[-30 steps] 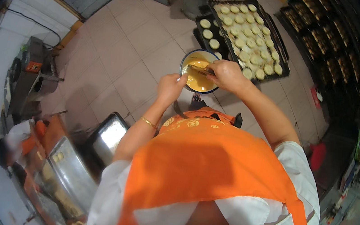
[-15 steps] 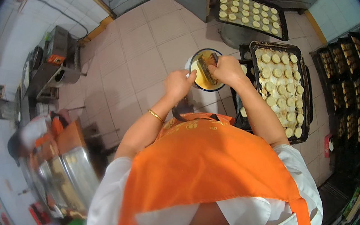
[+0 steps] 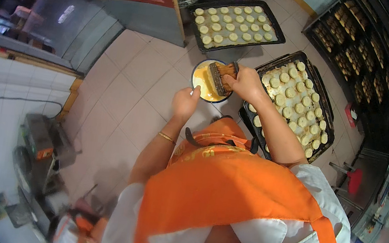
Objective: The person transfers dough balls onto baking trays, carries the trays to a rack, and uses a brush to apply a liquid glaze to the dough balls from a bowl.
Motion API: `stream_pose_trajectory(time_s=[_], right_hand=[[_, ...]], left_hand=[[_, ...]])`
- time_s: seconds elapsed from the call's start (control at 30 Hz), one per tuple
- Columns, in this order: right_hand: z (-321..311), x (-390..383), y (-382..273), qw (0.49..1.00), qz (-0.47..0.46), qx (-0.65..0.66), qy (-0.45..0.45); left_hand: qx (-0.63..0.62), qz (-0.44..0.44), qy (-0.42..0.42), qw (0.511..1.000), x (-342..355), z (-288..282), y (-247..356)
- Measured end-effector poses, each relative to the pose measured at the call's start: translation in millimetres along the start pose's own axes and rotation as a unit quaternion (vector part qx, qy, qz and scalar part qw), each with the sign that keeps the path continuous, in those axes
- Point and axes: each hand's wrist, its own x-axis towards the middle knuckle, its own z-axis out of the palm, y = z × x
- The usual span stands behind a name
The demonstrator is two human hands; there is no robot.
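On my remote feed I can read nothing: the yellow lettering [image 3: 210, 151] on the orange apron [image 3: 229, 190], toward five o'clock, is too blurred, and the orange label [image 3: 44, 153] on the boxy machine [image 3: 38, 131], past eight o'clock, too small.

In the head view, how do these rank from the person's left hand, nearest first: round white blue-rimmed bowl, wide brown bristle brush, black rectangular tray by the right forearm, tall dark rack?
1. Bowl: in the left hand.
2. Brush: over the bowl.
3. Tray: to the right.
4. Rack: far right.
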Motion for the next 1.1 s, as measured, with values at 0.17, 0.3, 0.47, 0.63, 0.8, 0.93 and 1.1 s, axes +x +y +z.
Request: stream_pose_trajectory(time_s=[0.17,0.3,0.47,0.63,0.8,0.93,1.1], right_hand=[[-3,63,41,0.994,0.072,0.080,-0.022],[-10,121,70,0.994,0.111,-0.019,-0.016],[-19,184,103,0.989,0.133,0.058,0.010],[-16,233,126,0.974,0.184,0.116,0.063],[-14,278,110,0.959,0.206,0.189,0.049],[-5,316,88,0.970,0.165,0.151,0.092],[22,358,98,0.901,0.323,0.286,0.057]], left_hand=[[-0.067,-0.007,-0.043,0.997,72,31,3],[-0.044,0.021,-0.044,0.998,133,55,1],[-0.067,0.017,-0.058,0.996,199,69,9],[-0.085,-0.034,-0.108,0.990,262,69,20],[-0.170,-0.027,-0.105,0.979,320,78,12],[-0.161,-0.027,-0.137,0.977,365,75,-1],[-0.139,-0.004,-0.146,0.980,406,77,-32]])
